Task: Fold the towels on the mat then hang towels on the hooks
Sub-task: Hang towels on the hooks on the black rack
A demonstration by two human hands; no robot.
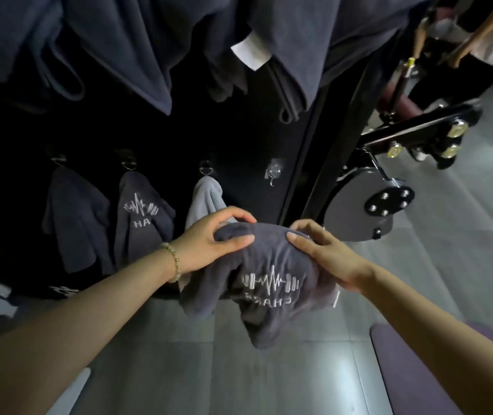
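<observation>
In the air before the hook wall (239, 139): dark grey towel (272, 265), embroidered logo up, bunched, off the mat (418, 369) and above the grey floor (239, 369). Not yet on a hook.

State of left grip (209, 238): clamped on the towel's top fold, thumb on the near side, fingers arched over the far edge. Beaded bracelet (174, 260) at that wrist. Same for right grip (326, 256): pinching the top fold from the other side, thumb pressed on the cloth, fingers curled over. Both near each other at the crown of the bundle.

Handling, as a judgement: soft terry, limp, no stiffness. Drapes and sags below the pinches in loose lobes. Probably light enough for one hand. Not slippery, not fragile. Nap likely to catch on a hook tip. Fold likely to slump open if let go on one side.

Where to take hold: close to the top edge, cloth gathered into a small ridge, or at a hanging loop if there is one; none visible here. Best to keep both pinches tight either side of the spot meant for the hook.

Likely target: bare hook (272, 175), just beyond the towel, right of a pale grey towel (206, 199) already hung. Further left: logo towel (140, 223) and plain dark towel (74, 226), each on its own ring. More dark cloth (119, 40) hanging overhead. Black gym machine (404, 139) at right.
</observation>
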